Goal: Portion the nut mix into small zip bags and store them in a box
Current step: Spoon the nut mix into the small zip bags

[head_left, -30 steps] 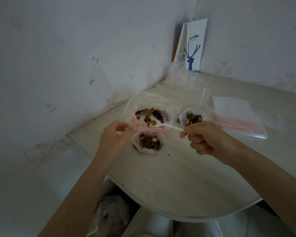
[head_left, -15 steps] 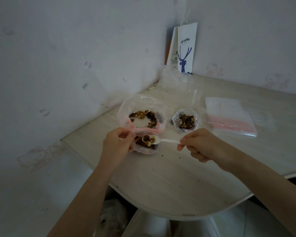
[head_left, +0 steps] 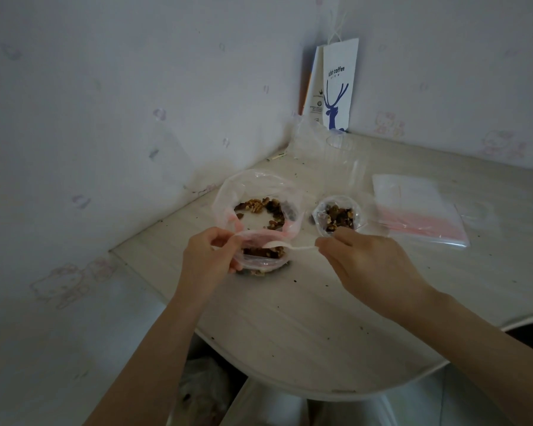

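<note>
A large open plastic bag (head_left: 228,192) with nut mix lies near the wall. In front of it is a small zip bag (head_left: 259,259) holding nuts; my left hand (head_left: 208,256) pinches its pink-edged rim and keeps it open. My right hand (head_left: 366,265) pinches the handle of a white plastic spoon (head_left: 293,248), whose bowl lies across the small bag's mouth. A second small filled bag (head_left: 336,216) stands to the right, just beyond my right hand.
A stack of flat zip bags (head_left: 419,207) with pink strips lies at the right. A clear plastic box (head_left: 330,152) and a white coffee paper bag (head_left: 336,87) stand in the corner. Crumbs dot the pale table (head_left: 305,318), whose curved edge runs close in front.
The spoon went from the large bag to the small bag in front and now lies across its mouth. My left hand has pulled the small bag's rim wider and higher.
</note>
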